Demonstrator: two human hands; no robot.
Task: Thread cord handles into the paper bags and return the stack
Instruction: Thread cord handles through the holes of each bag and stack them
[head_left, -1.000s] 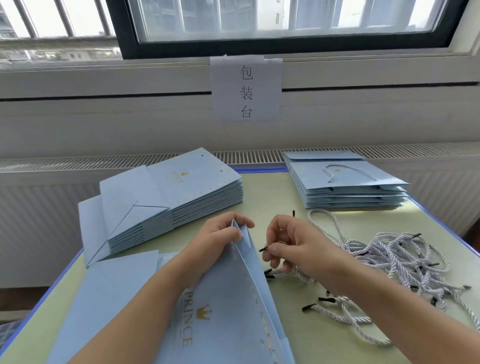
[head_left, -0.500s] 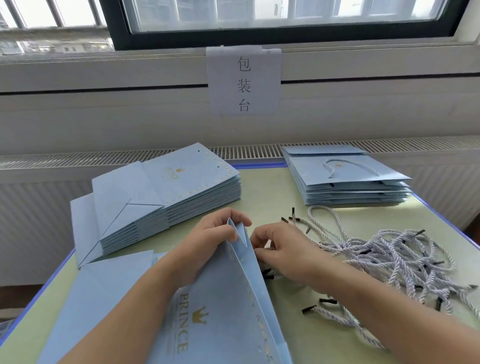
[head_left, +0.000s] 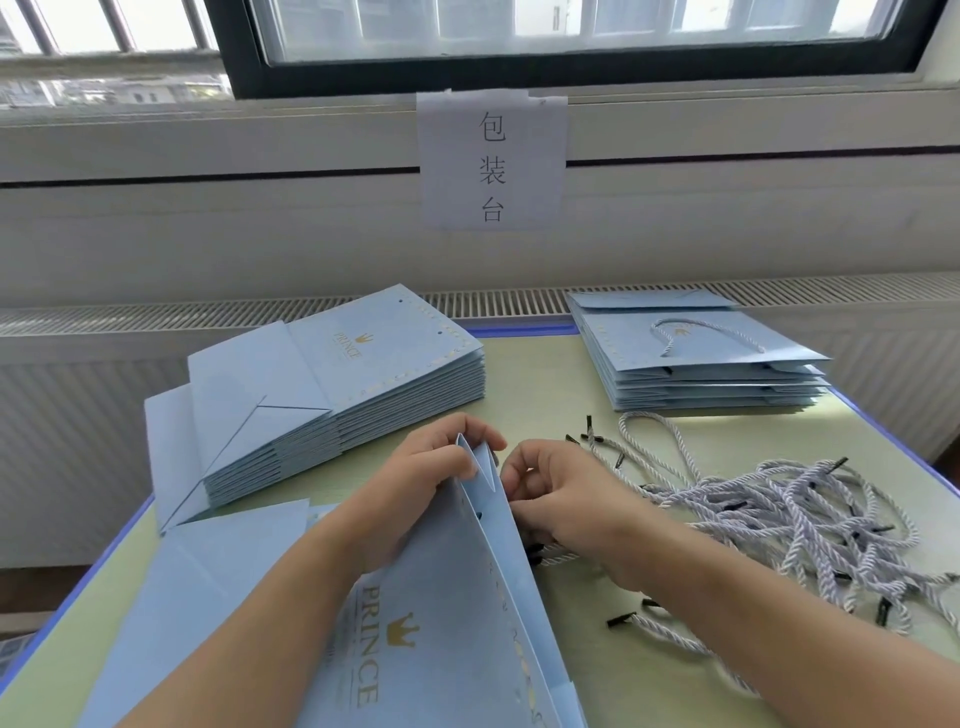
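A light blue paper bag (head_left: 447, 613) printed PRINCE stands tilted in front of me, its open top edge raised. My left hand (head_left: 431, 467) grips that top edge, fingers curled over the fold. My right hand (head_left: 550, 493) presses against the bag's right side with curled fingers; the cord end it held a moment ago is hidden behind the bag wall. A white twisted cord (head_left: 550, 558) with a black tip trails out under that hand. A loose heap of cords (head_left: 789, 514) lies to the right.
A stack of flat bags without handles (head_left: 363, 384) sits at the back left. A stack with handles (head_left: 696, 364) sits at the back right. Another flat bag (head_left: 197, 587) lies at the near left. The green table (head_left: 535, 379) has a blue edge; a radiator and window lie beyond.
My right hand has moved left from open air to the bag's side, taking the black cord tip out of sight. The left hand keeps its hold on the top edge.
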